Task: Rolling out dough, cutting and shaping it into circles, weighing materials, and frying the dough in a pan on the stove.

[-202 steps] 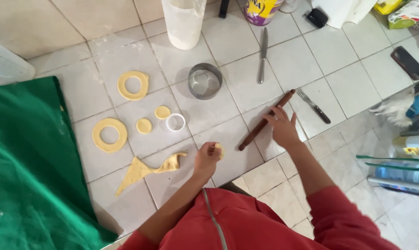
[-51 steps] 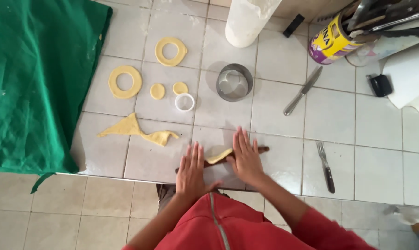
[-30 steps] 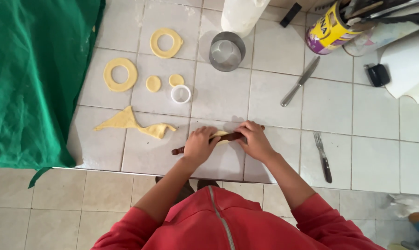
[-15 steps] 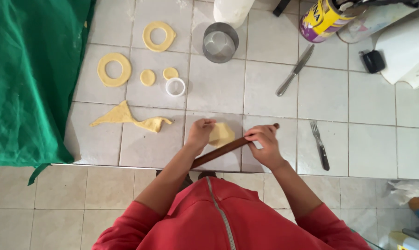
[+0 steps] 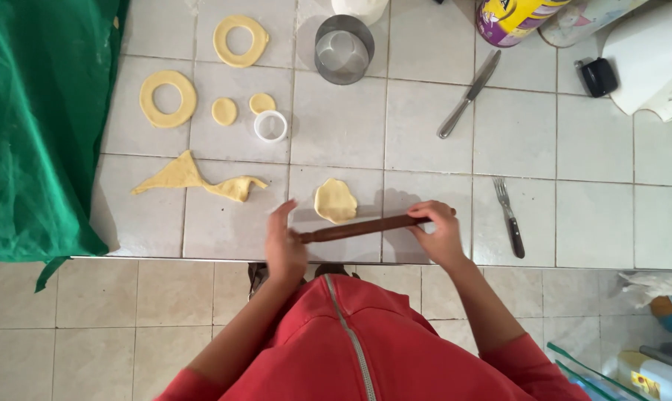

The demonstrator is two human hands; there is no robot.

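Your rolling pin has swung from its tilt of half a second ago to lie nearly level, just on your side of the small dough piece and clear of it, where before it ran under the dough's near edge. Your left hand sits at the pin's left end with the fingers stretched flat and pointing away from you, the palm against the tip rather than wrapped round it. Your right hand is curled over the right end, fingers closed on the wood. The dough piece is a rounded, flattened yellow disc lying on the tiled surface between your two hands and a little beyond them.

Left of your left hand and slightly farther out lies a long, ragged dough scrap. Beyond that are a small white ring cutter, two small dough discs beside it, and two dough rings, one farther out than the other. A metal round cutter stands straight out past the dough piece. A green cloth hangs over the far left of the surface.

Just right of your right hand a fork lies with its tines pointing away. Farther out on that side a table knife lies slantwise, and past it stand a yellow and purple can and a small black object.
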